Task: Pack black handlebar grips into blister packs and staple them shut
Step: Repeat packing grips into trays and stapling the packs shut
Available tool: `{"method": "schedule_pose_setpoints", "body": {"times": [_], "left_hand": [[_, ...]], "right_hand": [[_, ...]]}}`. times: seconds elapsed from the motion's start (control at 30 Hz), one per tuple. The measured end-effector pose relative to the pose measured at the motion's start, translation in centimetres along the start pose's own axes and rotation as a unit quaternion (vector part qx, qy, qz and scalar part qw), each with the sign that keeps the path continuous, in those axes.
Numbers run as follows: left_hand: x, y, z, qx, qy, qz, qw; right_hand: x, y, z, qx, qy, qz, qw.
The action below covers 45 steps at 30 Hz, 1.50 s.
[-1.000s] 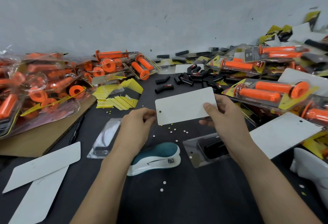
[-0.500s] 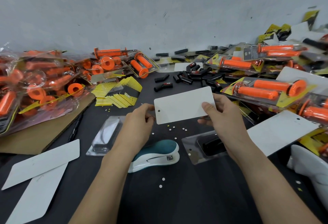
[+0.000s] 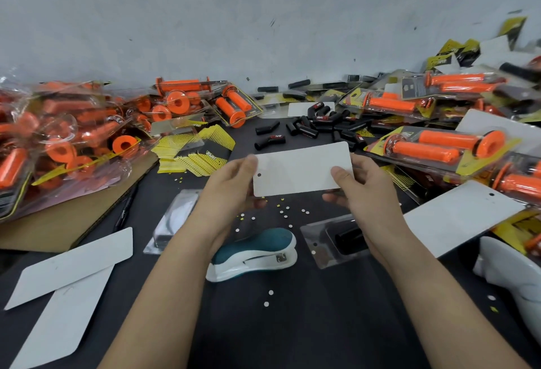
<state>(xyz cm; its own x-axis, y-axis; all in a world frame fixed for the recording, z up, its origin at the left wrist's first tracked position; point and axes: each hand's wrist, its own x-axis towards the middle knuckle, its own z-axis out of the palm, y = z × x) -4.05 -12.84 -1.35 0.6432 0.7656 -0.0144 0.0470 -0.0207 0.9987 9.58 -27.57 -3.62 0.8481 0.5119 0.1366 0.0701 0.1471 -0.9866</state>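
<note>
Two hands (image 3: 228, 193) (image 3: 369, 193) pinching white card (image 3: 301, 170), stapler (image 3: 263, 247) beneath, orange packs (image 3: 439, 147) flanking

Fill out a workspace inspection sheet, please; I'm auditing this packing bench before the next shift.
Surface: dark table, largely covered.
Job's things: white backing card held above the table; blister pack with a black grip inside lies by the right forearm; stapler between the arms; loose black grips piled farther back.
Clutter: orange grip packs heaped left and right; spare white cards; punched paper dots scattered.
Hands: left hand and right hand each pinch one end of the card.
Cables: nothing seen.
Surroundings: scuffed grey wall behind.
</note>
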Motion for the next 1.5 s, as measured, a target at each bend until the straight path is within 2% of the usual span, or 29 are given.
{"method": "schedule_pose_setpoints", "body": {"times": [0.1,0.17,0.27,0.33,0.4,0.43,0.57,0.83,1.03,1.33,1.5], "left_hand": [[0.0,-0.1,0.1,0.001,0.021,0.024,0.999],[0.2,-0.1,-0.1,0.005,0.064,0.038,0.997],[0.6,-0.1,-1.0,0.034,0.125,0.046,0.990],[0.9,-0.3,-1.6,0.071,0.138,0.048,0.987],[1.0,-0.3,-1.8,0.109,0.131,0.042,0.984],[1.0,-0.4,-1.8,0.123,0.124,0.038,0.984],[1.0,-0.4,-1.8,0.174,0.107,0.038,0.978],[1.3,-0.8,-1.3,0.355,0.127,0.059,0.924],[1.6,-1.0,-0.6,0.389,0.177,0.057,0.902],[1.7,-1.6,0.0,0.349,0.208,0.068,0.911],[1.5,-1.6,-0.1,0.361,0.188,0.071,0.911]], "right_hand": [[-0.2,0.0,0.1,-0.018,-0.022,-0.008,1.000],[-0.4,0.2,-0.7,-0.133,-0.049,-0.049,0.989],[-0.9,0.3,-2.8,-0.344,-0.140,-0.106,0.922],[-1.4,0.2,-3.9,-0.416,-0.208,-0.091,0.881],[-1.6,0.3,-4.4,-0.487,-0.236,-0.086,0.837],[-1.6,0.4,-4.4,-0.504,-0.236,-0.091,0.826],[-1.2,1.0,-3.7,-0.523,-0.176,-0.120,0.825],[0.1,2.6,-2.1,-0.543,-0.071,-0.128,0.827],[0.4,3.0,-1.6,-0.542,-0.043,-0.137,0.828],[0.4,3.0,-1.9,-0.544,-0.035,-0.136,0.827],[0.4,2.9,-1.9,-0.544,-0.030,-0.132,0.828]]}}
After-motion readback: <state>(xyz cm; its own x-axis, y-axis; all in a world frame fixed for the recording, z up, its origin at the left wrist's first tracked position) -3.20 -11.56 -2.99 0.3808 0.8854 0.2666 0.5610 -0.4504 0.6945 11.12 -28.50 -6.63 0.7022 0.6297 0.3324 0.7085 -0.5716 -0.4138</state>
